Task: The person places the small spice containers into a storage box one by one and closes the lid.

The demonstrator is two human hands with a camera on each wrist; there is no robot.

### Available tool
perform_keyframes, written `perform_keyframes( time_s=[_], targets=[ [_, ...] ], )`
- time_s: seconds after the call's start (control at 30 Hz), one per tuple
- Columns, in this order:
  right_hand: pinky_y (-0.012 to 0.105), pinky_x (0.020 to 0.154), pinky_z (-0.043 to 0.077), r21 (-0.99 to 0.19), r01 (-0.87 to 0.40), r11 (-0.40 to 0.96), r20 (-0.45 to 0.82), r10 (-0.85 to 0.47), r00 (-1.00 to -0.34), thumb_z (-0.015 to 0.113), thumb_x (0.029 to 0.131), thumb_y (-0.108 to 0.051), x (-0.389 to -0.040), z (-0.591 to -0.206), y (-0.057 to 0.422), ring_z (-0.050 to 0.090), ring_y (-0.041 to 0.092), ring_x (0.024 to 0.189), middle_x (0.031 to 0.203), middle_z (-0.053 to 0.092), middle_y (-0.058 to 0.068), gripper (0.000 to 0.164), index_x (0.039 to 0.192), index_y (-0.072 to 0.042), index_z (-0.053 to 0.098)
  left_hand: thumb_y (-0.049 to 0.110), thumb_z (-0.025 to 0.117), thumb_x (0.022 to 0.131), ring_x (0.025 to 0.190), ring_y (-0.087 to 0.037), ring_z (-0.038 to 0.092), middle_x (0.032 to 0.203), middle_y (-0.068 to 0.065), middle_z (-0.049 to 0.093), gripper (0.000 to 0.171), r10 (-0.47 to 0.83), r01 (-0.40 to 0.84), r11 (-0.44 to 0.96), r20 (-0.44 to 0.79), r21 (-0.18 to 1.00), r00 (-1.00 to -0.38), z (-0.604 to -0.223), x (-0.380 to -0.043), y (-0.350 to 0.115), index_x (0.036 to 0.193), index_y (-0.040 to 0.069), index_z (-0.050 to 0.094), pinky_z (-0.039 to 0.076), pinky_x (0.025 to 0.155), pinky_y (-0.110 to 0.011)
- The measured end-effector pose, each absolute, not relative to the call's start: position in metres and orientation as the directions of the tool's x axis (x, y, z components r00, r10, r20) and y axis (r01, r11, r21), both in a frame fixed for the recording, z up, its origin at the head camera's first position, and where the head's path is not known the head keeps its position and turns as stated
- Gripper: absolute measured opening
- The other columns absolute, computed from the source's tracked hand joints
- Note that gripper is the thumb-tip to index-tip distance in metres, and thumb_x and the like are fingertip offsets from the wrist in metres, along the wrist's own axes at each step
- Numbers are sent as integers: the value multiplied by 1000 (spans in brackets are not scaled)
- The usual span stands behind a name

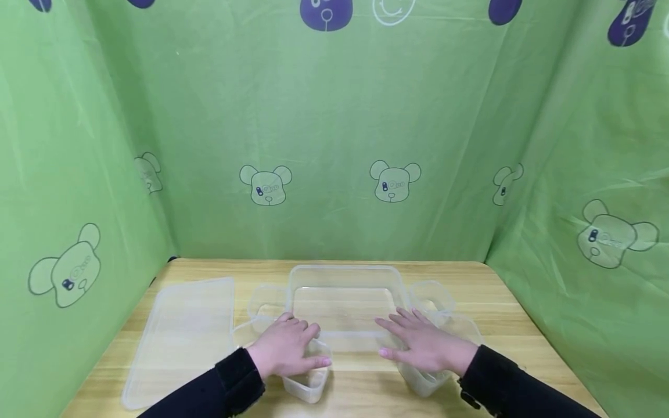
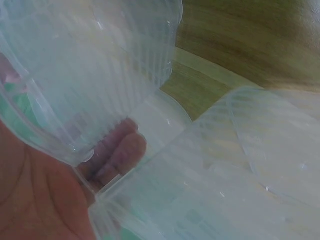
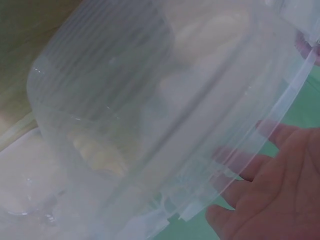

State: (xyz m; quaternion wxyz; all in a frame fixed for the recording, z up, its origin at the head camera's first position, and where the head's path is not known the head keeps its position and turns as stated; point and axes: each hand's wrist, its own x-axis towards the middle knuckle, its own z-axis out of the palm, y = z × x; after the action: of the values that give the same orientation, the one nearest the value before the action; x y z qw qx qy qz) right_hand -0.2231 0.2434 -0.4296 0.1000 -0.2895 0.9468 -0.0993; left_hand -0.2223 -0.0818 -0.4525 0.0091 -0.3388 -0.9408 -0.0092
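Although partly hidden beneath the left hand, recognisable as a small box, near the front of the worktop, directly below palm and thumb, with that hand the nearer; long axis impossible to tell. Clear, round-cornered and deep, with faint ribbing on box walls in the left wrist view. Left fingers loosely bent, thumb outstretched; contact unclear. Beneath the right hand, fingers splayed wide, a similar box. Just ahead, between both hands, a large clear tub, long axis left to right; flat lid farther left.

High head view, wrist close-ups
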Motion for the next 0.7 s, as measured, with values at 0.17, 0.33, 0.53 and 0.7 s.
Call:
perform_keyframes(
  time_s=[0.17, 0.33, 0.53, 0.7],
  targets=[
    [63, 117, 9, -255, -506, 824, -155, -551, -820, 40, 97, -68, -221, -422, 243, 19, 47, 147, 157, 33, 24, 78, 156, -16, 36, 79, 35, 91, 111, -22, 63, 116, -5, 69, 79, 639, 639, 769, 18, 10, -769, -453, -223, -81, 130, 14, 58, 40, 105, -42],
    [66, 115, 11, -275, -503, 819, -140, -552, -822, 41, 97, -67, -217, -416, 244, 18, 48, 147, 157, 31, 24, 77, 154, -15, 39, 78, 36, 92, 107, -21, 64, 113, -4, 70, 77, 645, 645, 764, 22, 6, -764, -453, -222, -82, 128, 14, 59, 40, 102, -40],
    [70, 112, 16, -271, -500, 823, -118, -544, -831, 45, 98, -65, -217, -415, 248, 18, 48, 147, 158, 30, 23, 74, 153, -16, 42, 79, 36, 91, 108, -22, 64, 114, -4, 70, 78, 644, 644, 765, 20, 8, -765, -452, -223, -82, 129, 14, 59, 40, 103, -41],
    [71, 111, 19, -265, -517, 814, -95, -556, -826, 46, 98, -64, -215, -413, 251, 21, 50, 145, 157, 31, 24, 74, 153, -15, 41, 79, 35, 91, 108, -22, 64, 115, -5, 70, 80, 644, 644, 765, 11, 0, -765, -453, -223, -81, 130, 14, 59, 40, 104, -42]
  ],
)
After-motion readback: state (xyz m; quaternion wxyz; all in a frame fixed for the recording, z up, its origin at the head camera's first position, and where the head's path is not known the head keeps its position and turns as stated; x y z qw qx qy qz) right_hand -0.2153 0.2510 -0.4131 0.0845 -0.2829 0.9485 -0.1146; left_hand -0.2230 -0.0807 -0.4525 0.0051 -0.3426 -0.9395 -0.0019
